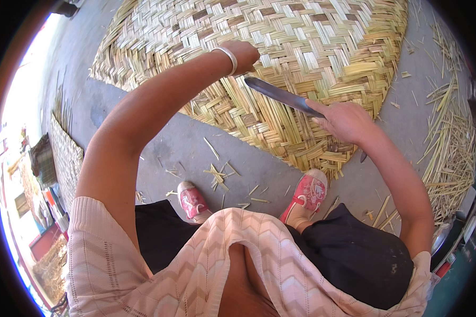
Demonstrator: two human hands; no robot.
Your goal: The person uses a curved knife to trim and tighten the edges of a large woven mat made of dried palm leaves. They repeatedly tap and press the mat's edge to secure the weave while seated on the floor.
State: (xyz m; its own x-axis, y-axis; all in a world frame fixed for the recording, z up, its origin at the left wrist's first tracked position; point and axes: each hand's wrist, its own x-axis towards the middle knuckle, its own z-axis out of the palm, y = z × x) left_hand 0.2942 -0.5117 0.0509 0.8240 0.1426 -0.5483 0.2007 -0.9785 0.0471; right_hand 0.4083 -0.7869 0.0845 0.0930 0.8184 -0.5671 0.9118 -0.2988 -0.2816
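Note:
A large woven mat (301,68) of flat, pale yellow-green and brown strips lies on the floor, one corner toward me. My right hand (344,120) is closed around a long, narrow, dark metal blade (283,95) with a rounded, slightly hollow tip. This blade points left across the mat, above its weave. Near the tip, over the mat, is my left hand (243,56), with a silver bangle (228,59) at the wrist. Its fingers are curled in, and the hand hides whatever they may hold.
Loose straw strips (452,142) are heaped along the right side. Cut scraps (217,174) lie on the grey floor (164,142) between my red shoes (307,193). Another woven mat (66,158) stands at the left. At the lower right is a dark object with metal parts (457,224).

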